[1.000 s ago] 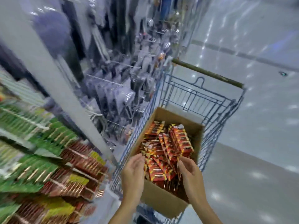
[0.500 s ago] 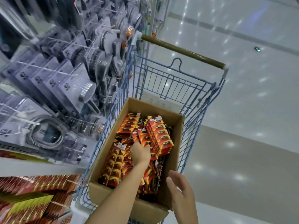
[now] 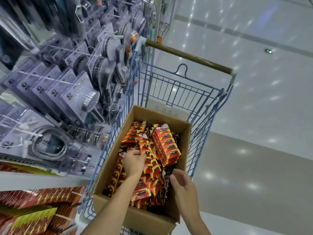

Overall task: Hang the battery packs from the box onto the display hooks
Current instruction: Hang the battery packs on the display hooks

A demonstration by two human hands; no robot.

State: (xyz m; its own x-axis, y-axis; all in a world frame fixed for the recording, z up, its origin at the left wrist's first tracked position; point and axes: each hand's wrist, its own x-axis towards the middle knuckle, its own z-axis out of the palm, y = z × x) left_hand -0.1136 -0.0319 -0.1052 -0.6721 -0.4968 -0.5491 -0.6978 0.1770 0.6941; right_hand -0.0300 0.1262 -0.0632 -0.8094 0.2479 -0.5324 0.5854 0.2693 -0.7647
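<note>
One blue wire cart (image 3: 186, 85) with one brown handle bar (image 3: 188, 56) at its far end, parked just right of the display. One open cardboard box (image 3: 185, 150) sits in the cart basket, and one pale printed sheet (image 3: 167, 109) stands between the box's far wall and the cart wires. The battery packs (image 3: 166, 146) are in the box: red-orange cards, some stacked in rows, some loose, too many and too overlapped to count. Left hand (image 3: 134, 162) is down inside mid-box, fingers curled round one upright pack; the fingertips are buried, so the exact grip is hidden. Right hand (image 3: 184, 189) hovers over the box's near-right corner, fingers loosely bent, holding nothing. The left forearm covers the packs at near-left. The cart's left wire side stands between the box and the display. Display hooks (image 3: 108, 33) on the left carry clear-packed shower heads (image 3: 79, 95) and one visible hose pack (image 3: 45, 145); that area is motion-blurred and labels are unreadable. Red and yellow hung packs (image 3: 33, 209) at near-left are cut off by the frame edge. Glossy floor (image 3: 254, 116) on the right.
</note>
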